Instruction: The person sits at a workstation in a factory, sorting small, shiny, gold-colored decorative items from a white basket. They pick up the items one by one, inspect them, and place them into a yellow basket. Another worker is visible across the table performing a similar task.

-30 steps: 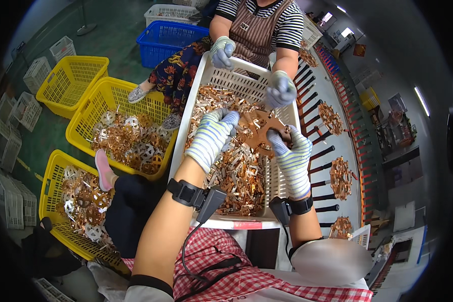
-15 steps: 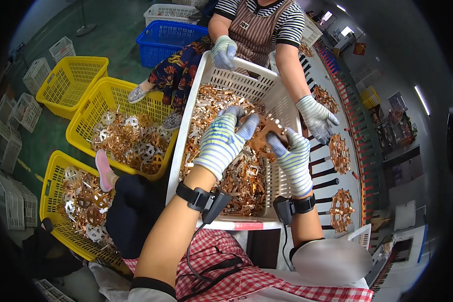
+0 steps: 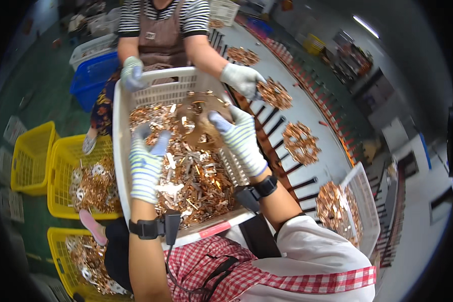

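My right hand (image 3: 240,137), in a striped glove, grips the edge of a round copper-coloured metal plate (image 3: 199,132) with cutouts, holding it above a white basket (image 3: 120,151). Small copper-coloured metal pieces (image 3: 196,183) fill the basket's bottom. Over its left side is my left hand (image 3: 148,163), thumb and fingers apart, with nothing visible in it. It is apart from the plate. The fingertips of that hand are blurred against the pieces. Both my wrists wear black straps with small boxes.
Across the basket a co-worker has one gloved hand (image 3: 133,74) at its rim and another (image 3: 242,80) at a copper-coloured part stack (image 3: 274,93). More stacks (image 3: 301,143) lie along the grey bench at right. Yellow baskets (image 3: 55,173) of metal parts stand at left.
The view has swung, shifting the scene leftward. My left hand has come away from the plate, which stays in my right hand. The co-worker's reaching hand is now at a part stack.
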